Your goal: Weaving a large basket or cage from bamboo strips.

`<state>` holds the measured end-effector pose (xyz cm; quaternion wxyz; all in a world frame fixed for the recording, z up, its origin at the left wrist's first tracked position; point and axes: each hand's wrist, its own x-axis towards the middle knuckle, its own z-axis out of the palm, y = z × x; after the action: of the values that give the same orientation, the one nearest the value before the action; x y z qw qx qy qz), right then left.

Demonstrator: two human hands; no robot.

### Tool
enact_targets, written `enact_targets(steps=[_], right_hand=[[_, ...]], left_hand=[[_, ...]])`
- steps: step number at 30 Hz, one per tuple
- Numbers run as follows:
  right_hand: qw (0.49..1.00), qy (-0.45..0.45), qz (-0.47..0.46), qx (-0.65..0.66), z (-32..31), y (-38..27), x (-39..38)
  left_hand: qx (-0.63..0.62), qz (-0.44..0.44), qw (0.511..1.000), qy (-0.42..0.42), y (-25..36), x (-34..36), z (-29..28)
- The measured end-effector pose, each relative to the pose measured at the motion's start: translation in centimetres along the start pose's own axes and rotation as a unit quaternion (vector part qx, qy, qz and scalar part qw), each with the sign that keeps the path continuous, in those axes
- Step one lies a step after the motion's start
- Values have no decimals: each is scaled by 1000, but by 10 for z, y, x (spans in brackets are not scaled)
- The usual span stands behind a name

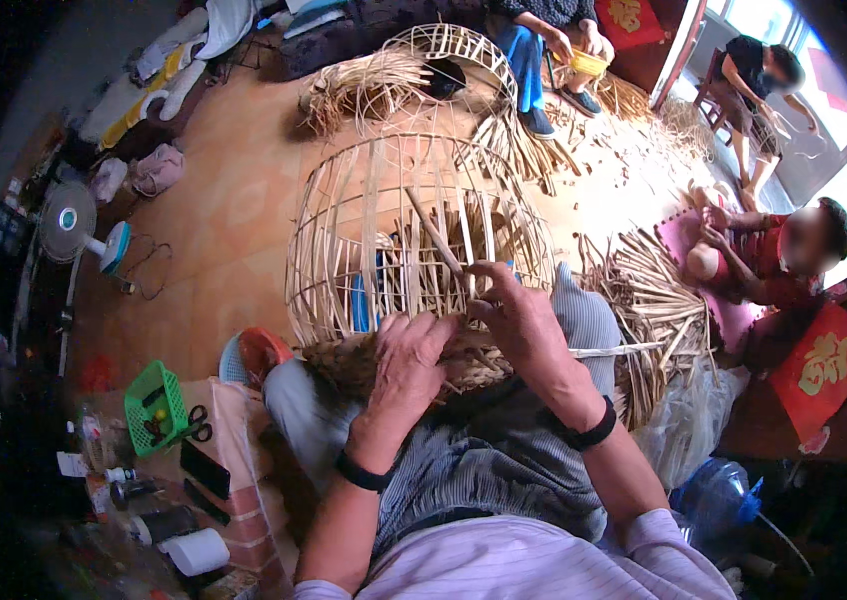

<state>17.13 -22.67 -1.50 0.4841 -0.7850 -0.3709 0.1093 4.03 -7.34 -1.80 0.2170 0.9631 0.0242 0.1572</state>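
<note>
An open basket frame of pale ribs (329, 215) stands in front of me, its near part over my lap, with a thick braided band of dried strips (474, 365) along its near side. My left hand (406, 355) rests with curled fingers on that near side, gripping the band; its fingertips are partly hidden. My right hand (514, 320), just to its right, pinches a long brown dried strip (432, 225) that slants up across the ribs. A pale flat strip (614, 351) sticks out rightward beneath my right hand.
Three other people (514, 60) (759, 75) (784, 255) sit around the right and back. Strip bundles (659, 330) (364, 90) lie on the floor (194, 290). A fan (72, 220) stands left, a green crate (156, 405) with scissors (199, 425) lower left, a water jug (714, 495) lower right.
</note>
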Motion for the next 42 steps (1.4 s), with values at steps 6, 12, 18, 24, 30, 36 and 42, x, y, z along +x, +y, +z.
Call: enact_targets(steps=[6, 12, 18, 24, 30, 36, 42], right_hand=[[919, 25, 166, 356, -7, 42, -51], [862, 4, 231, 450, 5, 52, -99], [895, 29, 233, 379, -16, 42, -69], [996, 22, 88, 10, 2, 37, -39], [998, 35, 35, -29, 6, 34, -45], [998, 39, -15, -57, 7, -2, -50], [992, 5, -67, -106, 39, 0, -26]], left_hand=[[-8, -14, 1000, -17, 3, 1, -3], [-6, -25, 999, -41, 10, 5, -6], [-56, -42, 995, -73, -1, 9, -15], [-36, -69, 996, -53, 6, 15, -9], [-62, -80, 995, -3, 13, 10, -6], [-124, -118, 984, 44, 8, -18, -20], [-219, -200, 954, 41, -38, -36, -12]])
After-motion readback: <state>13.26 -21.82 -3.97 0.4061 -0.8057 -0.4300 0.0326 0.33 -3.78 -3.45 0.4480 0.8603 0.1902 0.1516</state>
